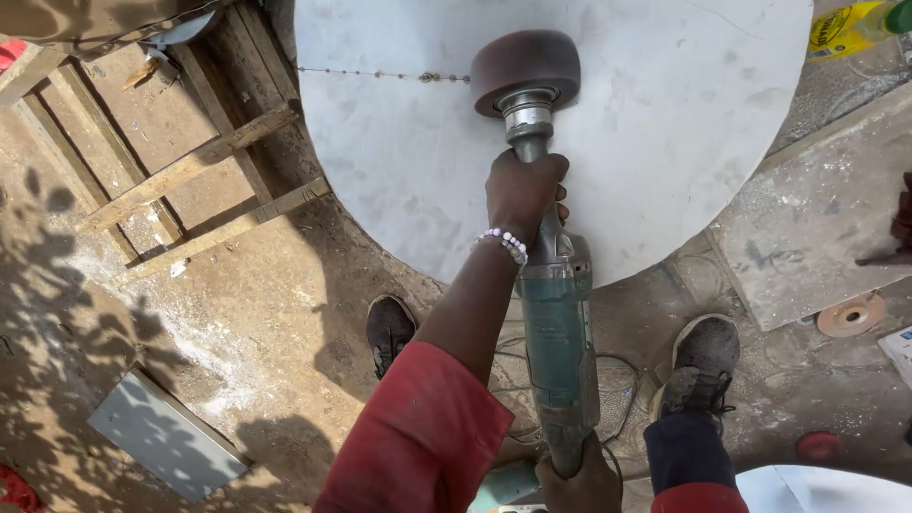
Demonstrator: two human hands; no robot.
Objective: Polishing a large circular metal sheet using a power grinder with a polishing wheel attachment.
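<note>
A green electric grinder with a dark round buffing wheel lies across a big round sheet of grey metal. The wheel rests on the sheet near a thin seam line. My left hand, with a bead bracelet on the wrist, grips the tool's neck just behind the wheel. At the bottom edge my right hand is closed around the rear end of the tool's body. My two shoes stand on the dirt below the sheet's edge.
A wooden frame lies on the ground at the left. A small grey panel lies at the lower left. A flat grey slab sits at the right, with a worn disc beside it. A yellow bottle shows at the top right. Cable loops lie between my feet.
</note>
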